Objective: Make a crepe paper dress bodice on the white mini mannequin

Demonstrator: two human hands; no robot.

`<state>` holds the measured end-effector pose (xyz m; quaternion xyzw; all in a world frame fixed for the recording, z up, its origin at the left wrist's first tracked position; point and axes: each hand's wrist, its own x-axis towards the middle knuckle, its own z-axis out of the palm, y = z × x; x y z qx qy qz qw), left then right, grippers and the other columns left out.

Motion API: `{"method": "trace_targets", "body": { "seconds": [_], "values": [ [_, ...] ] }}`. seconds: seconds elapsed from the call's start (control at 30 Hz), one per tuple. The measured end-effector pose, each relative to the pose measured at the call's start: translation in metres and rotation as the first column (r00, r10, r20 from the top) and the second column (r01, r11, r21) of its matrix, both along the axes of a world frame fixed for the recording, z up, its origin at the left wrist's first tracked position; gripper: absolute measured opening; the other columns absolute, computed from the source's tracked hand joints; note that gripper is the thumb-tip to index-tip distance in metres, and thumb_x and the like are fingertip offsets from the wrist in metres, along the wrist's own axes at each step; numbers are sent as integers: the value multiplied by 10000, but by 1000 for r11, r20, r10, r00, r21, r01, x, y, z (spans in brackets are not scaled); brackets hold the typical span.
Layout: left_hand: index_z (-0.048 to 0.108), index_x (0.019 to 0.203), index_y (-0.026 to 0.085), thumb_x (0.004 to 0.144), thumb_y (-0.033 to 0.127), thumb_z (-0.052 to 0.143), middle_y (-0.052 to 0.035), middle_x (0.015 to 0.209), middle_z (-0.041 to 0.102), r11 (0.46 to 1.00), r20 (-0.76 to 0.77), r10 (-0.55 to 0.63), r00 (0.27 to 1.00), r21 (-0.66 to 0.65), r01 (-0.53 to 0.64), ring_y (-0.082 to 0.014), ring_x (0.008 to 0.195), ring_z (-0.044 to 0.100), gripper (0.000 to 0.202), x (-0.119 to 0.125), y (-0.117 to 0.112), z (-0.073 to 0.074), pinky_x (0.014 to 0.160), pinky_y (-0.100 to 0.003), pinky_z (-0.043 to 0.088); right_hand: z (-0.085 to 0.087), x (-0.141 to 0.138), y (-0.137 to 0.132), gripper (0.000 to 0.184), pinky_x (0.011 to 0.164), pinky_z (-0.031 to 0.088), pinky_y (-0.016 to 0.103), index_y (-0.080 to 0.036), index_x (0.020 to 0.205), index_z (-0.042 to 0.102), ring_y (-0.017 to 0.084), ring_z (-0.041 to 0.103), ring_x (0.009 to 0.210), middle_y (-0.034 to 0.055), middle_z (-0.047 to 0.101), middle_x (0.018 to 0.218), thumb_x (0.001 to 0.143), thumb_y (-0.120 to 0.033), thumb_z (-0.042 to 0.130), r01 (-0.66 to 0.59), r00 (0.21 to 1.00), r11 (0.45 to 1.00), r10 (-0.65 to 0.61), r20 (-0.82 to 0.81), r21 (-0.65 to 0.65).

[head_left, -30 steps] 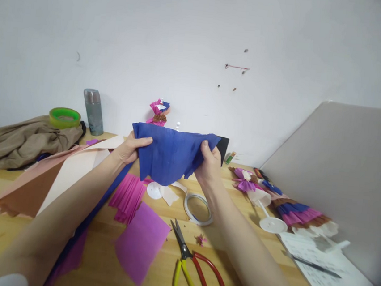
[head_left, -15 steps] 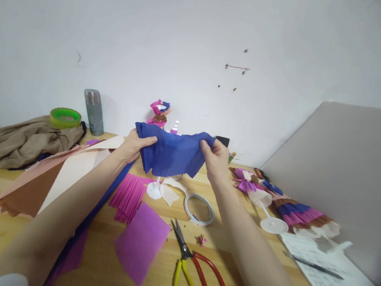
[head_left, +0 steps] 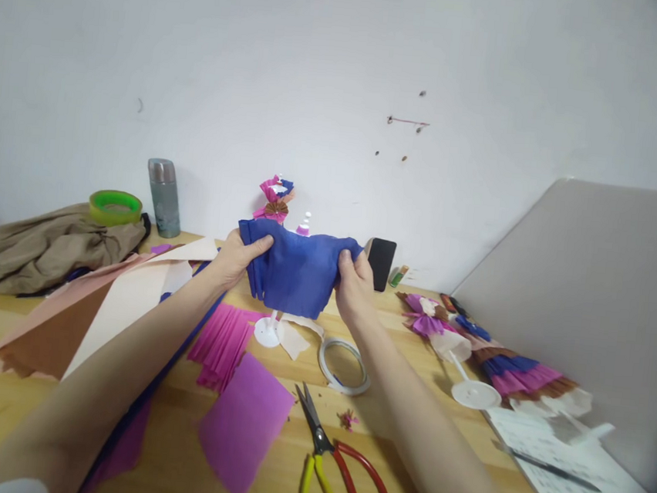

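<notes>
A sheet of blue crepe paper (head_left: 301, 275) is held up between my hands, with folds gathered at its left side. My left hand (head_left: 241, 257) pinches the left edge, thumb on the near face. On the right edge, my right hand (head_left: 355, 284) grips with thumb and fingers. Behind the paper stands a small white mannequin stand (head_left: 267, 332); its base and its pink-banded top show, the middle is hidden. Below lie pleated magenta paper (head_left: 221, 345), a flat purple paper piece (head_left: 246, 425), scissors (head_left: 318, 439) with yellow and red handles, and a roll of double-sided tape (head_left: 323, 362).
At the left are peach, brown and white paper sheets (head_left: 118, 311), a brown cloth (head_left: 43, 246), green tape (head_left: 114, 207) and a flask (head_left: 164, 198). A phone (head_left: 381, 265) leans on the wall. Paper-dressed mannequins (head_left: 517, 373) lie right, near a pen (head_left: 556, 471) on printed paper.
My right hand has moved left, closer to my left hand, and the blue paper spans less width. More of the phone shows beside it. The view has tilted slightly.
</notes>
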<state>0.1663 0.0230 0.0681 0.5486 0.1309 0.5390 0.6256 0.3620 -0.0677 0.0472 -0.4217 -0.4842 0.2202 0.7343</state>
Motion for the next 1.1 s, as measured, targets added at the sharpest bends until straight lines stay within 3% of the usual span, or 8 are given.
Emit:
{"method": "trace_targets", "body": {
  "seconds": [0.1,0.33,0.43,0.57,0.67,0.83,1.1],
  "values": [
    [713,836,149,535,478,923,-32,792,751,1000,-5,-8,1000,-17,8,-181,749,695,492,2,0,-3,782,-300,561,-3,-4,-1,351,764,497,310,-261,882,612,189,573,861,-17,606,818,804,-600,663,51,999,998,-51,-6,42],
    [680,869,159,378,676,887,-58,789,738,989,-22,-146,989,20,147,-254,841,718,743,1,2,-7,783,-337,576,4,-16,-8,492,793,510,342,-252,942,626,209,618,845,1,675,883,586,-469,887,-120,992,992,119,28,34],
    [704,914,152,404,539,947,-68,821,747,969,-110,-214,971,103,225,-268,848,720,685,-8,2,-1,808,-357,574,9,-18,-12,468,730,509,334,-243,908,649,197,604,784,-6,668,838,554,-401,910,-145,987,989,144,65,-1],
    [723,832,143,515,306,936,-41,784,736,956,-290,-155,944,196,217,-210,740,689,415,-18,-2,12,745,-315,560,15,-19,-17,306,622,461,292,-230,779,651,151,540,657,-33,616,706,626,-393,861,-114,988,993,115,106,-10],
    [720,779,152,551,295,902,-20,753,717,965,-301,-68,951,224,140,-183,688,656,325,-19,-7,21,712,-301,545,17,-20,-19,252,563,410,268,-227,718,624,130,490,605,-46,573,654,674,-380,820,-89,988,996,87,125,9],
    [715,775,152,564,307,888,-10,744,698,977,-253,-12,967,203,66,-175,690,640,314,-14,-12,25,726,-299,524,21,-26,-19,218,617,432,277,-226,758,626,139,511,650,-39,588,692,694,-369,778,-44,993,999,43,111,8],
    [662,816,143,530,328,913,17,732,647,985,-198,-48,979,155,80,-136,684,603,423,-12,-12,20,710,-260,495,19,-27,-11,299,658,441,285,-199,766,633,143,522,674,-21,612,712,700,-462,759,1,999,1000,0,50,-21]
  ]
}}
